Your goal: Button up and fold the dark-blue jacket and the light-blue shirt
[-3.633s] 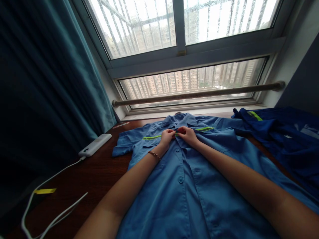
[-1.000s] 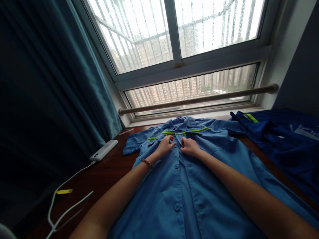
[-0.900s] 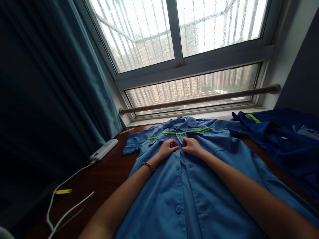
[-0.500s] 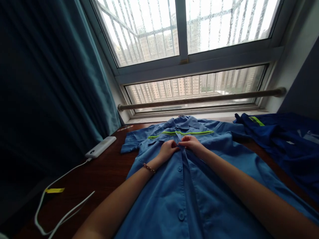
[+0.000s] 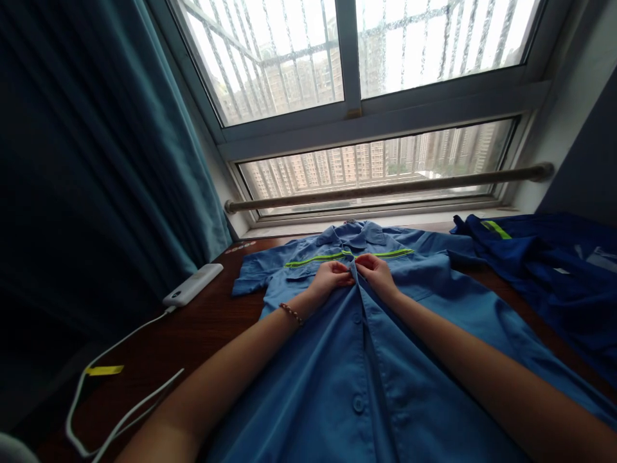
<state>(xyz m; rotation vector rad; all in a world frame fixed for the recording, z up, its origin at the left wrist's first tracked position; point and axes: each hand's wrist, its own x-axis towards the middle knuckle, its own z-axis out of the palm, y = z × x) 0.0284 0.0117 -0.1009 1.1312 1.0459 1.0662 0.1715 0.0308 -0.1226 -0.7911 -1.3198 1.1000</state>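
A light blue work shirt (image 5: 424,308) with a yellow-green chest stripe lies front up on the dark wooden table (image 5: 202,328), collar toward the window. My left hand (image 5: 331,278) and my right hand (image 5: 376,271) meet at the button placket just below the stripe. Both hands are closed, pinching the two front edges of the shirt together and lifting the cloth into a small ridge. A beaded bracelet sits on my left wrist. Buttons run down the placket toward me.
A darker blue garment (image 5: 549,270) lies heaped at the right. A white power bank (image 5: 193,284) with a white cable (image 5: 110,399) and a yellow tag lies at the left. A teal curtain (image 5: 96,161) hangs left; a window with a rail stands behind the table.
Both hands have shifted slightly up the placket toward the stripe, and the cloth between them now stands up in a ridge. The view has swayed a little.
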